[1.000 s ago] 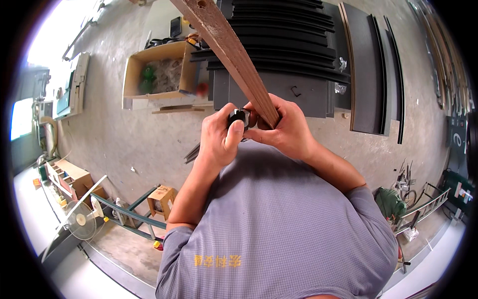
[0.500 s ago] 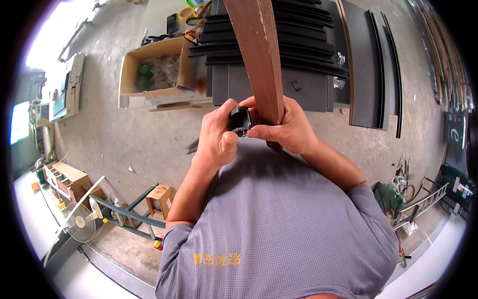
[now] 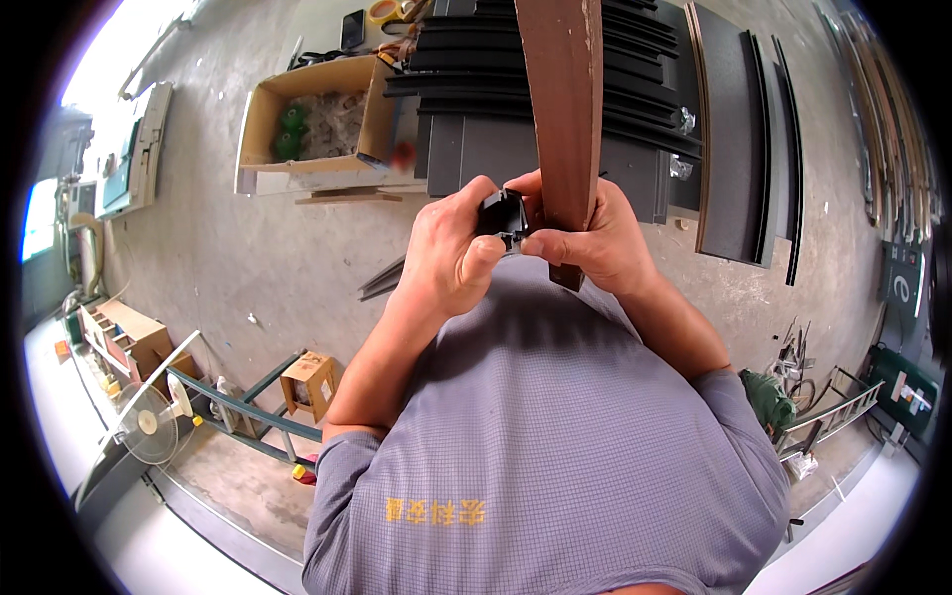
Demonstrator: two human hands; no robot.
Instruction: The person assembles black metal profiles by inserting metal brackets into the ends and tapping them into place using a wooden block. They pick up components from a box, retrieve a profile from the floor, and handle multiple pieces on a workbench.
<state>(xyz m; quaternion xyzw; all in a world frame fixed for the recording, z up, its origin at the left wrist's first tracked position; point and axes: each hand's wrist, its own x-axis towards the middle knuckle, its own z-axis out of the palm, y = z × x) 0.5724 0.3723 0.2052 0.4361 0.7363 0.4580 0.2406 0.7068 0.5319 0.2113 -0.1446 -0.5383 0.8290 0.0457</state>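
Note:
In front of my chest, my left hand (image 3: 441, 253) is closed on a short black profile piece (image 3: 504, 214) with a hollow, stepped end. Its thumb lies along the near side of that piece. A long reddish-brown bar (image 3: 565, 119) with worn, chipped edges runs up past the top of the picture. Around its lower end my right hand (image 3: 613, 248) is closed, with the thumb reaching left across the bar to the black piece's edge. Palm and fingers hide part of both things, so whether the bar and the piece touch I cannot tell.
Ahead lies a stack of dark panels and black strips (image 3: 555, 74). An open cardboard box (image 3: 260, 119) with green items stands left of it, near a phone (image 3: 352, 30). Long panels (image 3: 729, 139) lie to the right. A fan (image 3: 149, 421) and green metal frame (image 3: 238, 407) stand lower left.
Both hands, the black piece and the brown bar have shifted right and slightly up in the picture. The whole view has moved a little too. My grip looks the same.

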